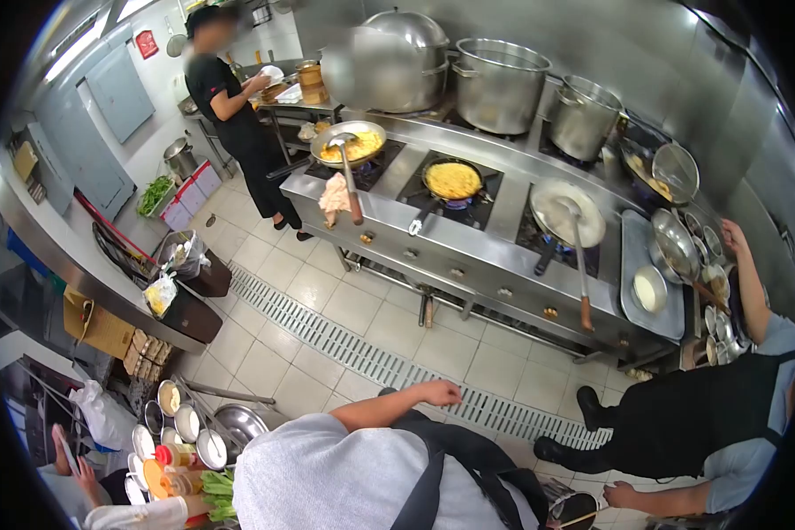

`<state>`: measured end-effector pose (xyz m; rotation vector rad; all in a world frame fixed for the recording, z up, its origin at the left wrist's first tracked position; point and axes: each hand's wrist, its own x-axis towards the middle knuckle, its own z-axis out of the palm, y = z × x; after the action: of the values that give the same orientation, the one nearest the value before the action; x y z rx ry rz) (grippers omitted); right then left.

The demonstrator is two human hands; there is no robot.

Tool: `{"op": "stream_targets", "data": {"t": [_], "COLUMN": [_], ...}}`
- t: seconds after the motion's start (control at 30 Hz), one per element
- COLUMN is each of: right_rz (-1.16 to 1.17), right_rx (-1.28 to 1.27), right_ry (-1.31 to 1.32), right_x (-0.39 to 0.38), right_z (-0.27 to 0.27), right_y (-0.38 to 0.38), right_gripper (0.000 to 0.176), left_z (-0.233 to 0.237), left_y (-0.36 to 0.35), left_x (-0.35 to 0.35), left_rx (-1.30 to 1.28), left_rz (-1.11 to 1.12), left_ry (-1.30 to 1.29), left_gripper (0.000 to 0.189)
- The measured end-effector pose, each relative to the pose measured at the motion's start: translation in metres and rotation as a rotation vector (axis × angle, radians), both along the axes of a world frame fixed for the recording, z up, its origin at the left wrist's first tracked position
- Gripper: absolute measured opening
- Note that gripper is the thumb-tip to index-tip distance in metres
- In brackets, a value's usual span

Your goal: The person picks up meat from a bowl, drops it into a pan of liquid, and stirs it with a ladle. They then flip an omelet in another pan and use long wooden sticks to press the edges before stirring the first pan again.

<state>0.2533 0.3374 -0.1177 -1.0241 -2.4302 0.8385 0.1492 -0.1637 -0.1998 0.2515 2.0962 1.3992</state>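
My left hand (439, 391) is held out at waist height over the tiled floor and the drain grate (344, 342). Its fingers are loosely curled and nothing shows in them. It touches nothing and is well apart from the stove (455, 252). My right hand is out of sight beyond my grey shirt and dark apron. On the stove, a wok (368, 160) with yellow food has a ladle (352, 181) resting across it. Yellow food also fills a small pan (453, 181) over a flame. A pale wok (552, 225) holds another ladle (578, 243).
Large steel pots (501, 88) line the stove's back. A co-worker (680, 424) at the right reaches toward a strainer; another person (230, 115) stands at the far left counter. Trash bins (185, 305) stand left. Sauce bottles and several containers (185, 422) sit lower left.
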Motion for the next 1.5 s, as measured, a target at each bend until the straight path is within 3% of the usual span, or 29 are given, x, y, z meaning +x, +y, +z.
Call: {"op": "stream_targets", "data": {"t": [0.1, 0.23, 0.3, 0.37, 0.4, 0.53, 0.6, 0.7, 0.77, 0.87, 0.97, 1.03, 1.1, 1.17, 1.3, 1.5], "right_rz": [-0.078, -0.050, -0.023, 0.092, 0.175, 0.581, 0.755, 0.953, 1.046, 1.216, 1.148, 1.061, 1.169, 1.135, 1.078, 0.999], "right_rx": [-0.017, -0.042, -0.224, -0.462, -0.495, -0.737, -0.838, -0.881, -0.909, -0.856, -0.778, -0.832, -0.873, -0.876, -0.944, -0.966], "right_ry": [0.291, 0.418, 0.484, 0.530, 0.717, 0.655, 0.686, 0.678, 0.631, 0.528, 0.610, 0.591, 0.427, 0.442, 0.377, 0.364], "right_x": [0.033, 0.009, -0.011, -0.035, -0.051, -0.101, -0.117, -0.139, -0.147, -0.168, -0.191, -0.201, -0.220, -0.231, -0.254, -0.288], "right_z": [0.040, 0.088, 0.107, 0.077, 0.087, 0.132, 0.161, 0.161, 0.165, 0.164, 0.160, 0.164, 0.150, 0.143, 0.127, 0.115], "right_y": [-0.136, -0.241, -0.285, -0.292, -0.323, -0.397, -0.444, -0.485, -0.500, -0.511, -0.515, -0.510, -0.489, -0.484, -0.488, -0.535], "right_gripper": [0.024, 0.026, 0.027, 0.025, 0.026, 0.018, 0.015, 0.014, 0.013, 0.013, 0.014, 0.016, 0.017, 0.017, 0.012, 0.018], "left_z": [0.054, 0.110, 0.134, 0.163, 0.172, 0.184, 0.190, 0.201, 0.188, 0.194, 0.196, 0.196, 0.202, 0.211, 0.215, 0.235], "left_y": [-0.013, -0.046, -0.066, -0.083, -0.088, -0.091, -0.088, -0.103, -0.112, -0.136, -0.162, -0.180, -0.200, -0.215, -0.247, -0.323], "left_x": [-0.004, -0.011, -0.014, -0.014, -0.011, 0.000, 0.007, 0.005, -0.006, -0.015, -0.025, -0.026, -0.027, -0.028, -0.039, -0.072], "left_rx": [0.196, 0.218, 0.275, 0.259, 0.270, 0.431, 0.762, 0.732, 0.800, 0.650, 0.661, 0.695, 0.729, 0.752, 0.751, 0.618], "left_rz": [-0.180, -0.325, -0.328, -0.306, -0.299, -0.248, -0.244, -0.140, -0.032, 0.184, 0.363, 0.475, 0.589, 0.726, 0.786, 0.766], "left_ry": [0.040, 0.202, 0.339, 0.311, 0.263, 0.300, 0.054, -0.032, -0.083, 0.037, 0.167, 0.104, 0.038, 0.025, 0.100, 0.230], "left_gripper": [0.019, 0.019, 0.018, 0.017, 0.018, 0.029, 0.035, 0.029, 0.023, 0.026, 0.027, 0.027, 0.027, 0.027, 0.027, 0.027]}}
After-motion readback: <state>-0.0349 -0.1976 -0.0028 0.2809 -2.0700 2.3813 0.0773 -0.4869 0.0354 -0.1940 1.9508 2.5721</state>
